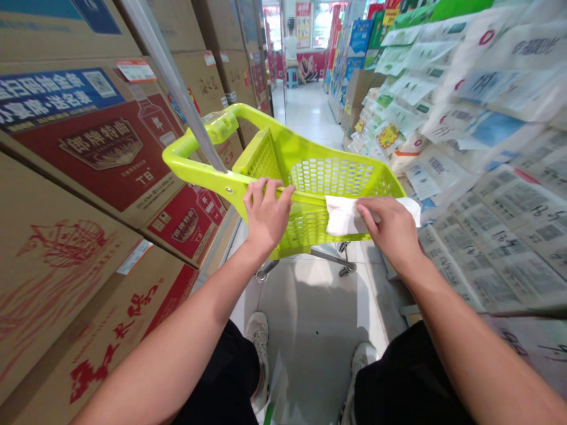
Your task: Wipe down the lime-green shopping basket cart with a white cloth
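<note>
A yellow-green plastic shopping cart [301, 144] stands sideways in front of me, its handle end to the left. My left hand [268, 212] is closed over the near rim of its basket, fingers curled across the edge. Further right along the same rim, my right hand [392, 227] presses a white wipe [340, 215], a tissue or thin cloth, against the plastic. The wipe drapes over the edge and sticks out on both sides of that hand. Part of the fingers of the right hand lies hidden behind the rim and wipe.
Stacked cardboard cartons [101, 147] line the left side. A grey metal pole [177, 82] slants down to the cart's handle end. Packs of tissue paper [487, 118] are piled on the right. Down the tiled aisle [305, 103], a person [291, 50] is near a blue stool [292, 77].
</note>
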{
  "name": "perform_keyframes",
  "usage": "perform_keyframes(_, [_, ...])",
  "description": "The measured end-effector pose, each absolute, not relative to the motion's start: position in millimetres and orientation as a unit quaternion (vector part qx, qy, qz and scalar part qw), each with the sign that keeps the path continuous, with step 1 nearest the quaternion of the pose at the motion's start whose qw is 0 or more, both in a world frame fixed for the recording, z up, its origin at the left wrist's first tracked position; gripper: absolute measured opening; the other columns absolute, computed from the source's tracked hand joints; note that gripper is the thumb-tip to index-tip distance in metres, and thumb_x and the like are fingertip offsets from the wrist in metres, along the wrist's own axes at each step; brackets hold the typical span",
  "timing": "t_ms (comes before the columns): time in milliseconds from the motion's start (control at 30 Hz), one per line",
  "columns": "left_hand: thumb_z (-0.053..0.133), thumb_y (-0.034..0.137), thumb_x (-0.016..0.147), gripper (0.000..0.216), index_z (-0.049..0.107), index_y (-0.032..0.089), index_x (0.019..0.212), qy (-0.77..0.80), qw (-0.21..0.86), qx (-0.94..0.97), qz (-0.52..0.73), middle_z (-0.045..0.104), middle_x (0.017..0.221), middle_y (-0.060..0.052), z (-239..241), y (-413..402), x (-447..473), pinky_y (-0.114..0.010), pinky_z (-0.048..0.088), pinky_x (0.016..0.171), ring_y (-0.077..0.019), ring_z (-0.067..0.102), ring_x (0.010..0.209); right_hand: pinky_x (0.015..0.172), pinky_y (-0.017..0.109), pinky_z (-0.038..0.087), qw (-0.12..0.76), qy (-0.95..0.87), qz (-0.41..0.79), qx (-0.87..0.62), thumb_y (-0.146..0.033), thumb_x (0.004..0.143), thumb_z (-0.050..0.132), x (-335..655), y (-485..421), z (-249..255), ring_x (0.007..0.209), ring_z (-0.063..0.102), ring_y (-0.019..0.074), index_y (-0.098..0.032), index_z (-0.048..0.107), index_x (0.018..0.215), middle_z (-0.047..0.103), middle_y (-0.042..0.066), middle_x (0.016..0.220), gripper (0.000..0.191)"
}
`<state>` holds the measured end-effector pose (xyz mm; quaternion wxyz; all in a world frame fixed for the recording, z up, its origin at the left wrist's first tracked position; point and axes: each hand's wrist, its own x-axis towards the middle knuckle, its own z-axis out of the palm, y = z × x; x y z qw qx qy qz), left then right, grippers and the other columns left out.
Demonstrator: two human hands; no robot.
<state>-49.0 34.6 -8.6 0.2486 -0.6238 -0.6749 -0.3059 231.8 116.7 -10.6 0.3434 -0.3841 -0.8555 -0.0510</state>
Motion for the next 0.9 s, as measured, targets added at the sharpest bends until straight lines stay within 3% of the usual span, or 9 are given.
perform_keyframes(100, [0.061, 0.023, 0.097, 0.035, 0.071, 0.034, 0.129, -0.674, 0.246, -0.627, -0.303, 0.069, 0.134, -0.009, -7.7, 34.6, -48.6, -0.061, 0.029, 0.124, -0.0355, 0.048, 0.142, 0.094, 0.049, 0.051, 0.344, -0.854, -0.068, -0.385, -0.043, 0.103, 0.058, 235.6, 124.5, -14.1, 0.108, 0.068, 0.0351, -0.019, 0.077, 0.119, 0.078, 0.015, 0.117, 0.035])
perform_keyframes(233, [0.061, 0.023, 0.097, 0.036, 0.071, 0.034, 0.130, -0.675, 0.242, -0.628, -0.301, 0.068, 0.136, -0.009, -7.0, 34.1, -47.5, -0.060, 0.028, 0.124, -0.0354, 0.046, 0.143, 0.088, 0.046, 0.051, 0.372, -0.846, -0.062, -0.378, -0.032, 0.103, 0.055, 240.2, 136.7, -20.8, 0.101, 0.067, 0.0317, -0.021, 0.078, 0.107, 0.079, 0.012, 0.109, 0.026])
perform_keyframes(400, [0.060, 0.024, 0.098, 0.035, 0.071, 0.034, 0.129, -0.680, 0.230, -0.626, -0.303, 0.069, 0.135, -0.008, -6.3, 33.0, -47.2, -0.059, 0.028, 0.124, -0.0348, 0.046, 0.143, 0.090, 0.044, 0.050, 0.398, -0.850, -0.057, -0.341, -0.035, 0.104, 0.056, 234.4, 124.7, -14.6, 0.101, 0.066, 0.0296, -0.023, 0.076, 0.104, 0.078, 0.010, 0.108, 0.023])
perform_keyframes(567, [0.061, 0.023, 0.096, 0.036, 0.071, 0.035, 0.129, -0.668, 0.244, -0.631, -0.310, 0.068, 0.135, -0.008, -8.5, 34.2, -47.8, -0.060, 0.028, 0.123, -0.0346, 0.046, 0.142, 0.101, 0.049, 0.047, 0.356, -0.870, -0.044, -0.337, -0.050, 0.102, 0.057, 221.8, 106.7, -5.9, 0.118, 0.063, 0.0336, -0.024, 0.072, 0.126, 0.073, 0.013, 0.129, 0.038])
perform_keyframes(700, [0.061, 0.021, 0.094, 0.039, 0.072, 0.035, 0.129, -0.661, 0.248, -0.635, -0.313, 0.069, 0.133, -0.009, -8.4, 34.0, -47.0, -0.060, 0.029, 0.121, -0.0354, 0.048, 0.140, 0.107, 0.052, 0.042, 0.339, -0.858, -0.052, -0.381, -0.051, 0.105, 0.044, 221.2, 120.0, -11.6, 0.134, 0.055, 0.0361, -0.022, 0.065, 0.141, 0.064, 0.016, 0.145, 0.050])
perform_keyframes(767, [0.063, 0.020, 0.093, 0.040, 0.071, 0.036, 0.129, -0.658, 0.248, -0.638, -0.314, 0.069, 0.132, -0.009, -7.6, 32.9, -46.8, -0.060, 0.029, 0.121, -0.0356, 0.048, 0.139, 0.102, 0.049, 0.043, 0.322, -0.856, -0.061, -0.399, -0.050, 0.107, 0.038, 225.3, 133.3, -16.8, 0.127, 0.059, 0.0348, -0.020, 0.068, 0.134, 0.069, 0.017, 0.137, 0.051])
perform_keyframes(900, [0.061, 0.023, 0.095, 0.039, 0.070, 0.036, 0.130, -0.655, 0.252, -0.643, -0.307, 0.069, 0.133, -0.009, -7.9, 31.0, -45.9, -0.059, 0.030, 0.120, -0.0352, 0.048, 0.138, 0.086, 0.042, 0.040, 0.265, -0.842, -0.081, -0.463, -0.047, 0.108, 0.032, 234.4, 153.7, -22.5, 0.096, 0.066, 0.0304, -0.018, 0.075, 0.101, 0.077, 0.016, 0.099, 0.053])
